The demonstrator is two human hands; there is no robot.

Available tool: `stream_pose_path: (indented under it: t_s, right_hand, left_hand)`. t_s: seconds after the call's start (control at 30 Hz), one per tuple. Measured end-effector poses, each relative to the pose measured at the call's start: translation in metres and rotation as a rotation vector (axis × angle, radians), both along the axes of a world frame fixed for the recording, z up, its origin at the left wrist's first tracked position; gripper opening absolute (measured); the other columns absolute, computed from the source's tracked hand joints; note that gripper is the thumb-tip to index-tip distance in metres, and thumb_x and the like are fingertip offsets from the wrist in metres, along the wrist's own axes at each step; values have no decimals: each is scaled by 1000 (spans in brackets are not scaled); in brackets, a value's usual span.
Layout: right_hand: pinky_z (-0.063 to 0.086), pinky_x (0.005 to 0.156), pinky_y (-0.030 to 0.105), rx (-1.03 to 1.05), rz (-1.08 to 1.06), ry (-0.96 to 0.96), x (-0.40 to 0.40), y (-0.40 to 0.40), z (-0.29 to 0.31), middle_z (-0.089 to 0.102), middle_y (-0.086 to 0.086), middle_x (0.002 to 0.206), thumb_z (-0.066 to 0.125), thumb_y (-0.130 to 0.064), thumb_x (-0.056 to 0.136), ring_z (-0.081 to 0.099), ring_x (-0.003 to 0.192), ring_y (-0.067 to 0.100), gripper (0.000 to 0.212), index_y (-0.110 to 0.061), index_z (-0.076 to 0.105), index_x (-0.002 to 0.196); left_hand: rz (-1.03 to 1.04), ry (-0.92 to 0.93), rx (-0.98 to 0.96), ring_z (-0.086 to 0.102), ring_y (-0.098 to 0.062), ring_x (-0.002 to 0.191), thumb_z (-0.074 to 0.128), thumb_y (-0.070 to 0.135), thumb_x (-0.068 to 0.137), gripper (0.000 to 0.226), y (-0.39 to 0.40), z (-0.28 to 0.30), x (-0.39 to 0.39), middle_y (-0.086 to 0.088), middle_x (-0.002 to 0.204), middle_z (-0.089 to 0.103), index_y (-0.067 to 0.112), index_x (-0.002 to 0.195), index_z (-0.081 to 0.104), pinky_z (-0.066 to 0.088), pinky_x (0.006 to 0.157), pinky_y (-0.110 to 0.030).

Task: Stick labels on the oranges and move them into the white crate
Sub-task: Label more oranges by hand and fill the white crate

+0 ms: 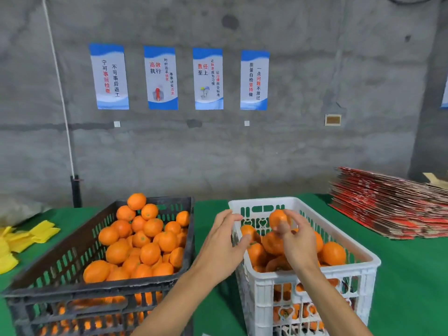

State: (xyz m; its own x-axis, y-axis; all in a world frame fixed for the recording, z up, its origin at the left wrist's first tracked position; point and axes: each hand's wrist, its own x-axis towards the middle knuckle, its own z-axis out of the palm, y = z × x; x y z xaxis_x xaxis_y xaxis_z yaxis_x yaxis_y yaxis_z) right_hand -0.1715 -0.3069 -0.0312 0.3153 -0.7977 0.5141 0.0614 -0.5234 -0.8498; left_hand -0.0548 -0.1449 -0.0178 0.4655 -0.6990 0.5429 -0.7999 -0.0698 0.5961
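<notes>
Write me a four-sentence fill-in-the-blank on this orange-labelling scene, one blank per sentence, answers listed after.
1. The right hand holds one orange above the ____ crate.
2. The left hand is open and holds ____.
3. The black crate stands to the ____ of the white one.
4. Both crates rest on a ____ tablecloth.

Missing words: white; nothing; left; green
</notes>
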Motion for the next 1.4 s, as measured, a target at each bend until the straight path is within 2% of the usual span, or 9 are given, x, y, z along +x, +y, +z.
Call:
stream_pose_path:
  t_s: [0.13, 0.23, 0.37, 0.67, 0.73, 0.9, 1.1, 1.23, 1.4]
  right_hand:
    - [60, 90, 41, 0, 157, 35, 40, 21, 6, 68, 5, 123, 49, -7, 105, 74, 89, 8, 36, -20, 58, 137]
    - [59, 89, 34, -85, 293, 88, 87, 51, 13, 67, -4, 124, 49, -4, 104, 73, 92, 5, 36, -21, 60, 134]
    - [55, 92, 29, -167, 442, 187, 154, 88, 21, 68, -1, 127, 53, -1, 100, 70, 101, 6, 36, -20, 65, 128]
    - [49, 95, 23, -237, 566, 370, 238, 115, 17, 62, -6, 134, 57, -14, 102, 62, 98, 4, 38, -23, 60, 138]
    - [50, 95, 25, -225, 569, 371, 241, 113, 16, 61, -7, 135, 57, -16, 102, 61, 97, 2, 37, -24, 59, 139]
    - [49, 95, 25, -199, 531, 351, 234, 114, 16, 63, -3, 135, 58, -17, 103, 63, 102, 10, 36, -20, 60, 139]
    - [50, 101, 33, -292, 437, 224, 186, 126, 32, 71, -2, 126, 59, -35, 101, 65, 115, 15, 34, -24, 67, 133]
    - [53, 99, 31, -266, 409, 16, 134, 131, 43, 71, -11, 122, 66, -41, 97, 65, 112, 2, 34, -27, 69, 128]
    - [50, 101, 24, -234, 398, -138, 65, 133, 24, 68, -14, 127, 64, -33, 101, 62, 120, 2, 35, -27, 63, 135]
  left_hand:
    - [150, -63, 114, 51, -7, 117, 58, 39, 100, 36, 14, 12, 49, 14, 130, 44, 27, 134, 53, 41, 98, -23]
    - [229, -17, 265, 56, -13, 99, 53, 31, 102, 33, 19, 13, 91, 3, 128, 50, 21, 134, 54, 40, 87, -24]
    - [363, 11, 436, 59, -31, 117, 50, 18, 100, 36, 35, 6, 152, -18, 132, 57, 10, 134, 55, 44, 92, -31]
    - [438, 305, 1082, 55, -31, 128, 79, 39, 85, 82, 64, -18, 255, -8, 151, 45, 28, 153, 35, 51, 103, -45]
    - [404, 459, 1048, 65, -31, 115, 83, 28, 84, 83, 62, -25, 262, -12, 142, 51, 32, 150, 34, 57, 97, -45]
    - [393, 284, 919, 67, -31, 103, 84, 20, 80, 69, 62, -9, 251, -11, 125, 59, 27, 137, 45, 59, 88, -45]
    - [316, -111, 249, 56, -29, 105, 75, 20, 72, 59, 77, 36, 168, -9, 108, 55, 23, 126, 55, 49, 89, -40]
    - [326, -249, 24, 56, -25, 109, 74, 18, 75, 67, 83, 44, 92, -5, 121, 52, 19, 139, 53, 47, 89, -32]
    - [260, -506, -19, 56, -34, 117, 71, 8, 76, 74, 80, 31, 19, -13, 137, 48, 5, 145, 45, 49, 96, -45]
